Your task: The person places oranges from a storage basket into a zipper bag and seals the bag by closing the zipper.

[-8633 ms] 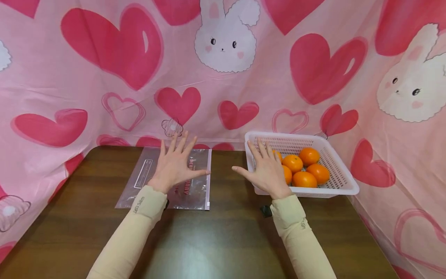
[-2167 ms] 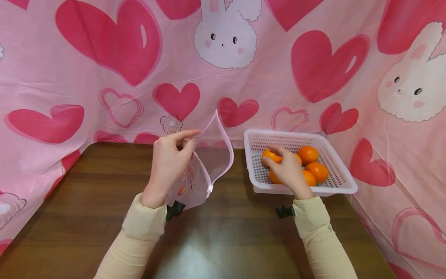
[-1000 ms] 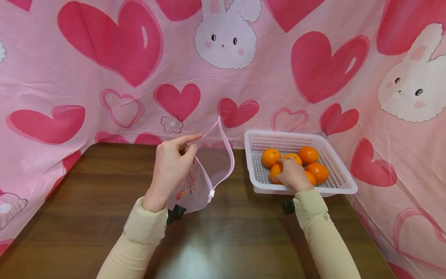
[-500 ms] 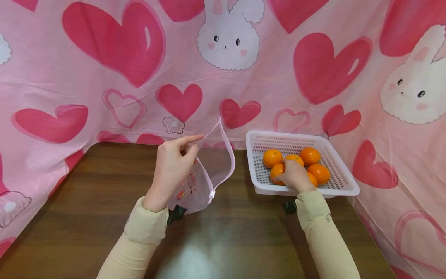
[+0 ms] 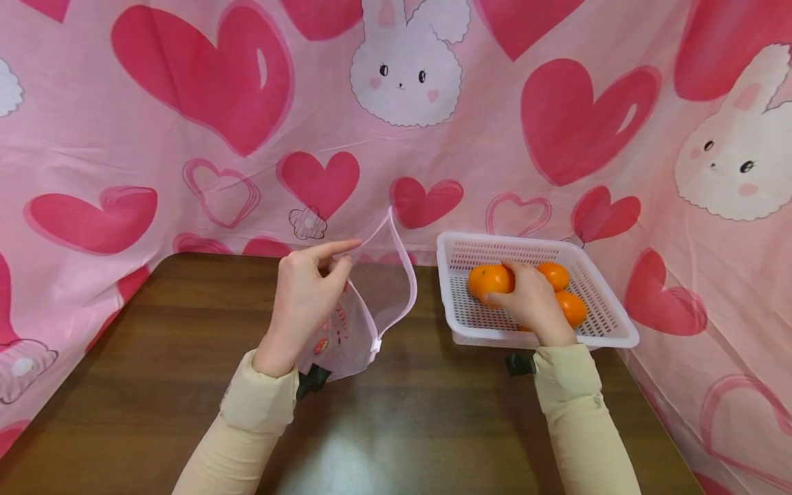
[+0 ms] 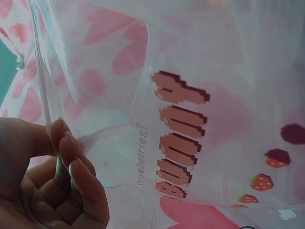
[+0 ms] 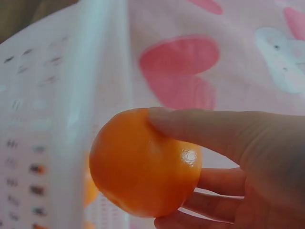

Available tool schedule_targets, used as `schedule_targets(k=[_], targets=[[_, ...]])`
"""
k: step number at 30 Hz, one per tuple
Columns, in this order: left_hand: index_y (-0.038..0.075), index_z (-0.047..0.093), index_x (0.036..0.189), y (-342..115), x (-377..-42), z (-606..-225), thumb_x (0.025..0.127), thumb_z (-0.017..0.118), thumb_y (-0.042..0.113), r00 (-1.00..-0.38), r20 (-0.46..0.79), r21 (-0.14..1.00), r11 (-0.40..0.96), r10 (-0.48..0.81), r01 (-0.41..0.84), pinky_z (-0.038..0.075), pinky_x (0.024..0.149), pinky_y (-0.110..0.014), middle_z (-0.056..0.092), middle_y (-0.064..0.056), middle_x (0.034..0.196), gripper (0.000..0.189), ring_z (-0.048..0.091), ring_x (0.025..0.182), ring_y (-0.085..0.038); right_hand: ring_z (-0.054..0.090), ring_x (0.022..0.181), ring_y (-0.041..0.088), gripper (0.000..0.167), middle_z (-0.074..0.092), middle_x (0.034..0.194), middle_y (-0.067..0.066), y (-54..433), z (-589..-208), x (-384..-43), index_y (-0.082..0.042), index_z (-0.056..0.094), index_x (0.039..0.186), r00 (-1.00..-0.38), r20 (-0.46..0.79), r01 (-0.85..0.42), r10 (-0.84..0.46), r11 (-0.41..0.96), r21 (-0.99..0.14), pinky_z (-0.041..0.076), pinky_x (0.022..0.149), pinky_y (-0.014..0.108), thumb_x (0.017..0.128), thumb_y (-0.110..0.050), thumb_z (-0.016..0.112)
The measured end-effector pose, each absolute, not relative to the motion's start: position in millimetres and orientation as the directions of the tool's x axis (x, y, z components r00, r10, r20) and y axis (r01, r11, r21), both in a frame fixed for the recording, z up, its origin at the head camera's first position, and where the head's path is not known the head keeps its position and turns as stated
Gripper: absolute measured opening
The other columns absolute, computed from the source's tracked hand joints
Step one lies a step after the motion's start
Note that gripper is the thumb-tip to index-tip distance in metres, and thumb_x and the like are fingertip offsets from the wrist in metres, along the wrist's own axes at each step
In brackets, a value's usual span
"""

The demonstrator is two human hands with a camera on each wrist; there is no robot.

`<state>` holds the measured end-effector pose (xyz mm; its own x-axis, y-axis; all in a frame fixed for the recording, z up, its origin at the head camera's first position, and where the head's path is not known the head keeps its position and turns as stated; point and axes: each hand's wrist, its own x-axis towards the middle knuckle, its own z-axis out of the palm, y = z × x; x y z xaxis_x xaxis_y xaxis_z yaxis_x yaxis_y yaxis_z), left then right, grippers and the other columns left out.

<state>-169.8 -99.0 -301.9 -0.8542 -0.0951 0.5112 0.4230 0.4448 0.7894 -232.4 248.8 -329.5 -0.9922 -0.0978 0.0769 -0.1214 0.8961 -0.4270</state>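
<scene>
My left hand point(image 5: 306, 302) pinches the rim of a clear slider zip bag point(image 5: 386, 275) between thumb and fingers. The bag hangs tilted with its pink-edged mouth spread to the right; red "BUNNY" lettering point(image 6: 178, 138) and small strawberries show on its side. My right hand point(image 5: 532, 299) grips an orange point(image 5: 495, 282), thumb on one side and fingers round the other, over the white basket point(image 5: 464, 337). In the right wrist view the held orange point(image 7: 145, 164) is beside the basket's rim. Other oranges point(image 5: 570, 308) lie in the basket, some hidden behind my hand.
The dark wooden table point(image 5: 396, 426) carries the basket at its right rear. A pink cloth point(image 5: 396, 144) with hearts and rabbits hangs behind and at the sides. The bag's white slider point(image 5: 376, 345) sits at the lower corner of its mouth.
Earlier the bag lay flat and both hands were spread. Since then the bag has been lifted with its mouth spread. In the last half second my right hand has raised an orange within the basket.
</scene>
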Motion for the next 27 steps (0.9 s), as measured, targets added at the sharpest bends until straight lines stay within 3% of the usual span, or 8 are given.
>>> schedule_targets(k=[10,15,22,27], targets=[[0.018,0.081,0.112,-98.6,-169.5,-302.4,0.095,0.061,0.005,-0.855,0.511,0.796,0.428,-0.094,0.428,0.03,0.035,-0.029,0.06,0.002,0.058,0.029,0.047,0.042,-0.019,0.053,0.118,0.042,0.078,0.052,0.143,0.023,228.0,-306.5,-214.4,-0.003,0.047,0.15,-0.962,0.244,-0.236,-0.124,0.828,-0.508,0.041,0.103,0.061,0.087,-0.03,0.083],[0.017,0.081,0.113,-98.3,-169.6,-303.1,0.096,0.061,0.005,-0.855,0.511,0.795,0.428,-0.089,0.431,0.03,0.035,-0.03,0.06,0.003,0.059,0.029,0.047,0.043,-0.019,0.057,0.113,0.037,0.075,0.058,0.137,0.019,217.2,-299.6,-206.4,-0.004,0.051,0.147,-0.927,0.354,-0.312,-0.121,0.771,-0.554,0.047,0.098,0.055,0.086,-0.031,0.085],[0.015,0.081,0.111,-98.0,-169.4,-303.8,0.095,0.061,0.005,-0.848,0.522,0.787,0.431,-0.087,0.441,0.03,0.035,-0.03,0.06,0.005,0.058,0.028,0.049,0.043,-0.017,0.055,0.119,0.029,0.076,0.059,0.138,0.01,205.3,-294.1,-195.0,-0.012,0.055,0.147,-0.897,0.432,-0.371,-0.096,0.696,-0.615,0.044,0.101,0.054,0.083,-0.039,0.086],[0.016,0.081,0.111,-97.7,-168.6,-303.7,0.095,0.061,0.005,-0.848,0.523,0.786,0.435,-0.089,0.439,0.029,0.035,-0.03,0.06,0.006,0.058,0.028,0.047,0.042,-0.017,0.058,0.118,0.023,0.074,0.06,0.137,0.002,194.3,-290.4,-186.4,-0.015,0.058,0.144,-0.864,0.492,-0.444,-0.105,0.622,-0.646,0.046,0.102,0.049,0.08,-0.036,0.089]])
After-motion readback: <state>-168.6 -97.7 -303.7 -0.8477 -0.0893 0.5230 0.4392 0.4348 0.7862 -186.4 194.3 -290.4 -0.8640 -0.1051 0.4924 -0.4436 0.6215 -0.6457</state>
